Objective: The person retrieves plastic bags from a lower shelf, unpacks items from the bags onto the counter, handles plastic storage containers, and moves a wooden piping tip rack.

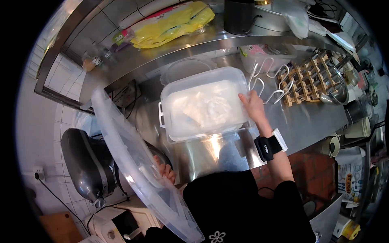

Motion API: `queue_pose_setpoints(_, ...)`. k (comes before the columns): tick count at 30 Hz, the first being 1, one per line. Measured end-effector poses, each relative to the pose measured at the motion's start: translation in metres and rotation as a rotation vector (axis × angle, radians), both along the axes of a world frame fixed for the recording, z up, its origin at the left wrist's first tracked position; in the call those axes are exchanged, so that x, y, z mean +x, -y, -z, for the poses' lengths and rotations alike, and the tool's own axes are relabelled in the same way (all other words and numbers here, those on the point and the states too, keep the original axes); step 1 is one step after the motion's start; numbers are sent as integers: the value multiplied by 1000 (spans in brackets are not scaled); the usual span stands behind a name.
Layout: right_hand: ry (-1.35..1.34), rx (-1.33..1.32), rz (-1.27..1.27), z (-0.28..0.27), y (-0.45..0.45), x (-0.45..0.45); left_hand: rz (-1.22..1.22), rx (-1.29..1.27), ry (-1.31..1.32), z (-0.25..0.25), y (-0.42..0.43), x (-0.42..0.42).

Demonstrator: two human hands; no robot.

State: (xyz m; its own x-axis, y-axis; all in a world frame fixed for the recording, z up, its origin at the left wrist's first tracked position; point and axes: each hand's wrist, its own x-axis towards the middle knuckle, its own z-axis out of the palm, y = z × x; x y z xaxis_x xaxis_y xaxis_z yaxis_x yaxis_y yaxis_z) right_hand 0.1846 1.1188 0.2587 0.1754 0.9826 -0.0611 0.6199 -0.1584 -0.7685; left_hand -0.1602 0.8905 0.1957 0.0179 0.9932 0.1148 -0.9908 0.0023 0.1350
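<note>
A translucent plastic tub (174,135) stands on the steel counter, with white powder, probably flour, (206,105) inside. My right hand (254,108) grips its right end, the thumb at the rim and the other fingers partly out of sight. On that wrist is a black strap with a small device (265,148). A large clear plastic lid (129,162) is tilted up on edge to the left of the tub. Fingers of my left hand (165,170) curl behind the lid near its middle, holding it; the rest of this hand is hidden.
A dark stand mixer (87,162) is at the left. Behind the tub is a round clear lid (186,69). To the right are a white wire rack (267,81) and a wooden lattice rack (308,81). Overhead, a steel shelf (162,54) carries a yellow package (174,24) and a black pot (239,16).
</note>
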Motion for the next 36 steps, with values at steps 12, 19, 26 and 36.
queue_pose_setpoints(12, 45, 81, 57, -21, 3, 39, 205, 101, 190, -2, -29, -3)
queue_pose_setpoints(19, -158, 99, 128, 7, 4, 44, 266, 212, 125, -16, -46, -14)
queue_pose_setpoints(26, -368, 134, 153, 1, 19, 42, 84, -353, -108, -31, -39, -44)
queue_pose_setpoints(36, -498, 141, 215, 4, 47, 62, 166, -552, -644, -67, -70, -29)
